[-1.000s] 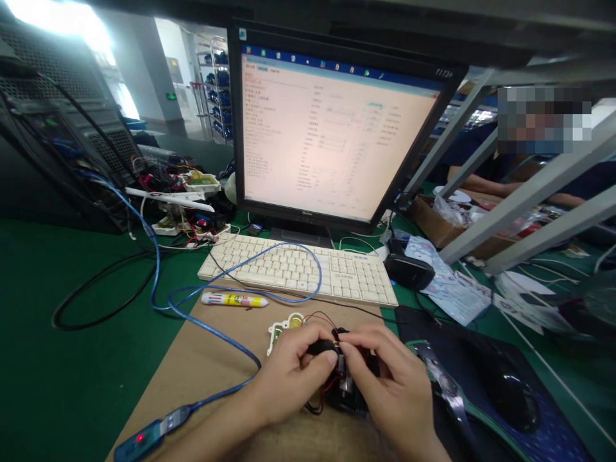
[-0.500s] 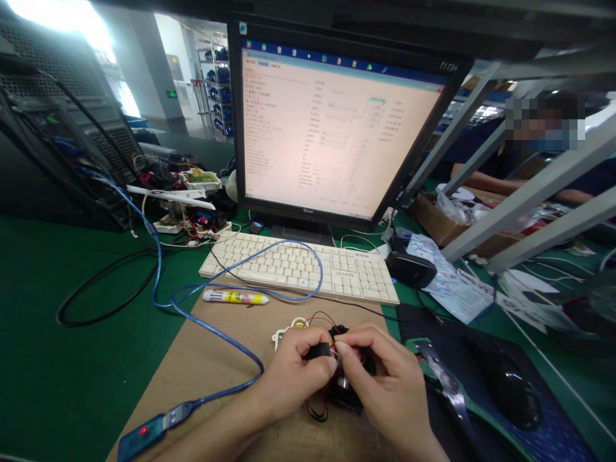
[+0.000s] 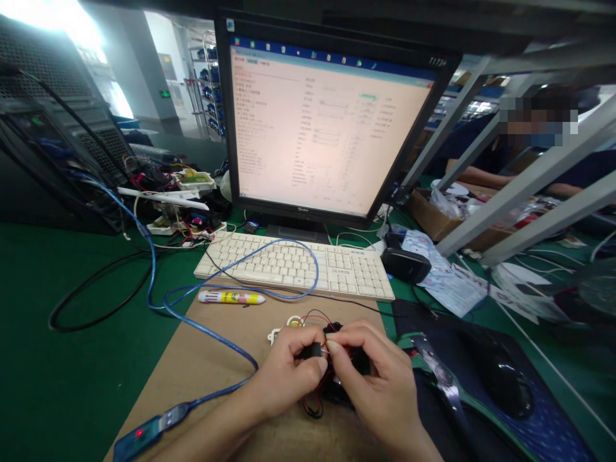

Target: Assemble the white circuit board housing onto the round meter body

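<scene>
While the blue USB adapter [image 3: 139,439] sits nearest us at lower L, our L forearm crosses the brown board [image 3: 202,372] beside it, so room is tight there & a careless elbow could prob. drag its blue cable [image 3: 212,332]. A bit further, a loop of red/black wire [image 3: 312,409] lies by the black unit [image 3: 337,388], itself partly under our hands; a snag there might tug the joints, we'd guess. Our L hand [image 3: 298,362] pinches a small black part [image 3: 312,350] b/w thumb & index; our R hand [image 3: 373,366], thumb & index pressed tip to tip, pinches thin wires [image 3: 325,349] at the part's end. They look fine, so too hard a pull could break one, esp. as fingers hide the exact contact. Close on the R, a green-handled tool [image 3: 445,378] lies across the mouse pad [image 3: 543,410]; swinging out that way could knock it, w/ the mouse [image 3: 505,378] beyond. Just past the L hand, a white-framed part [image 3: 273,337] is mostly hidden; its thin leads could pull it along if the unit shifts. Next, open board runs up to the pen [image 3: 231,297], then the kbd [image 3: 255,263] caps forward reach, w/ the monitor [image 3: 327,128] behind.
</scene>
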`<state>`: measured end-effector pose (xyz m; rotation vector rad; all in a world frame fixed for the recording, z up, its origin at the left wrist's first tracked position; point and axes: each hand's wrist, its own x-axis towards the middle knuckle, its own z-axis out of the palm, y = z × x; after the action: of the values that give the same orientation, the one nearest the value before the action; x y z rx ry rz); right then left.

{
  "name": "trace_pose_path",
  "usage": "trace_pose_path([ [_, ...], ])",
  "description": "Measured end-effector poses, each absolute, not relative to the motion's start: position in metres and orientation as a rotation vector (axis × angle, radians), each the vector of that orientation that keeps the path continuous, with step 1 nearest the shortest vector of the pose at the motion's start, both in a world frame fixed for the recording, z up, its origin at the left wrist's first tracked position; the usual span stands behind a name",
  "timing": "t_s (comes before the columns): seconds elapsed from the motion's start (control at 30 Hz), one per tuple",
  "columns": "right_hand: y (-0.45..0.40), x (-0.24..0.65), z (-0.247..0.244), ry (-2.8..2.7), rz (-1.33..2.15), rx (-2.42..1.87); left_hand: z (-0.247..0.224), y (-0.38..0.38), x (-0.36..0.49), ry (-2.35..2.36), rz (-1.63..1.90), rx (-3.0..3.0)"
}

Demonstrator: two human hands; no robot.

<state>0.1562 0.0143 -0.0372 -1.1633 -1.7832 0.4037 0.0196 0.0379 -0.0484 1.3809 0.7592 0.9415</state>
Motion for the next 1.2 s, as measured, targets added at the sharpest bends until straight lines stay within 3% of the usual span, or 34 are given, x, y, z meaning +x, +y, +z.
trace_pose_path([
  [0.67,0.013,0.159,-0.041,-1.856,0.279,-1.051,-0.052,0.034,0.018,0.809,0.993,1.578],
  [1.03,0.026,0.181,-0.049,-1.614,0.052,-1.433,-0.057,0.042,0.018,1.007,1.035,1.628],
  [1.2,0.032,0.187,-0.048,-1.811,-0.054,-1.398,-0.061,0.043,0.015,1.045,1.046,1.594],
])
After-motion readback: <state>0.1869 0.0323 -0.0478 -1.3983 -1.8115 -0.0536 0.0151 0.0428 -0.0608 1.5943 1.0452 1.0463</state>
